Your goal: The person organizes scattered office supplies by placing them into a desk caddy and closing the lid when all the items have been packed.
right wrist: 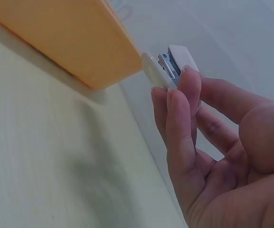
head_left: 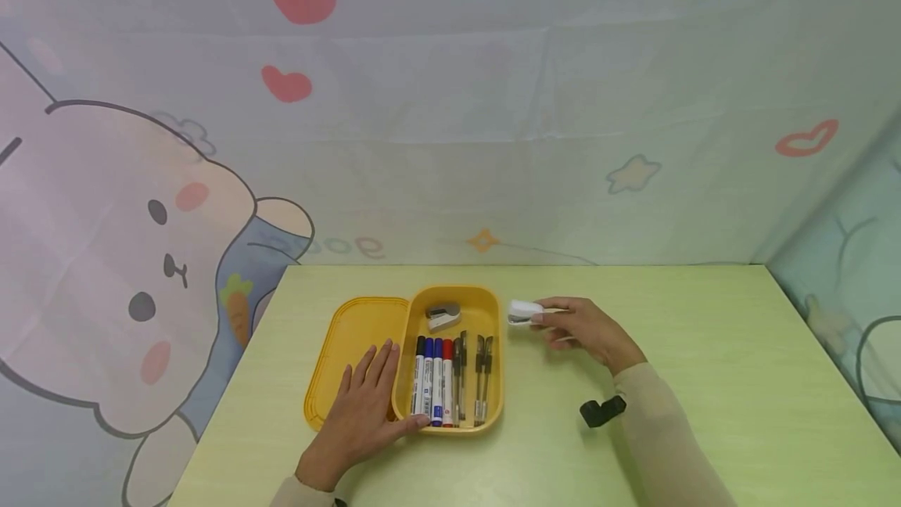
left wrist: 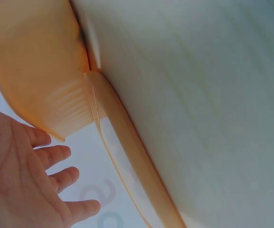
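My right hand (head_left: 579, 325) pinches a small white stapler (head_left: 522, 312) just right of the yellow box's (head_left: 501, 382) rim. In the right wrist view the stapler (right wrist: 184, 56) shows its metal inside between two white halves, above the table. My left hand (head_left: 366, 409) lies with spread, straight fingers over the box's left edge and the yellow lid (head_left: 373, 319), thumb at the front left corner. Inside the box, a second grey-and-white stapler (head_left: 443, 318) lies at the back. Capped markers (head_left: 438, 386) and dark-gripped pens (head_left: 482, 378) lie side by side in front of it.
The lid extends flat to the left of the box on the pale green table (head_left: 669, 335). Behind the table's back edge hangs a printed cloth (head_left: 450, 116). A black strap-like piece (head_left: 602, 411) sits beside the right forearm.
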`<state>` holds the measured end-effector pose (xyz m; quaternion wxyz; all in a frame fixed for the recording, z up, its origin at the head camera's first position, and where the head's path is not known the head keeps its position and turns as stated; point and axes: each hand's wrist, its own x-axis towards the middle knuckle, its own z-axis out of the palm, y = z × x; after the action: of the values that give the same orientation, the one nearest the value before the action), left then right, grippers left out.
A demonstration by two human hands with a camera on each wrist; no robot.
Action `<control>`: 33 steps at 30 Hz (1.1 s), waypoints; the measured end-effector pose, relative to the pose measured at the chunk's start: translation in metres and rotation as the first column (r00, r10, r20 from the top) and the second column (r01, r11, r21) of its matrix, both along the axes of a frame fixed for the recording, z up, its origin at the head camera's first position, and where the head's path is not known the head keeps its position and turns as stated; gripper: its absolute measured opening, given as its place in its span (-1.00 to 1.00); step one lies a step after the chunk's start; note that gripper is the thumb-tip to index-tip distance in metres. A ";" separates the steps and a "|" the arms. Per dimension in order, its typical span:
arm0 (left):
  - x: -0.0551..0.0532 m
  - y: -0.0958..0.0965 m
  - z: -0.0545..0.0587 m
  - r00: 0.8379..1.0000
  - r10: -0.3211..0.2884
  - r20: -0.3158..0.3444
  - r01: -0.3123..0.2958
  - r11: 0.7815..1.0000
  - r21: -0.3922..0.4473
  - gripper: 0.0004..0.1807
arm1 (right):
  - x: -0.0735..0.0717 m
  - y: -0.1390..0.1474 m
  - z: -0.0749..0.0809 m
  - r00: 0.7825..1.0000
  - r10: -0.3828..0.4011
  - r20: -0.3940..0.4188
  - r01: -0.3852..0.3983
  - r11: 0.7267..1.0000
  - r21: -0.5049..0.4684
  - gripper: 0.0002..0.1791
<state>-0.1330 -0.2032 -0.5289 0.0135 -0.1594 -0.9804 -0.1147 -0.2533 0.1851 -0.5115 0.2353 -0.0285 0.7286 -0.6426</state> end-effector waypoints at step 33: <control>0.000 -0.001 -0.001 1.000 -0.003 -0.011 0.003 1.000 0.000 0.25 | -0.017 -0.049 0.024 0.996 0.076 -0.044 -0.075 0.997 0.029 -0.43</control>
<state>-0.1329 -0.2040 -0.5299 0.0187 -0.1615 -0.9801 -0.1140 -0.2704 0.1362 -0.4876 0.2431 -0.0674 0.7408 -0.6226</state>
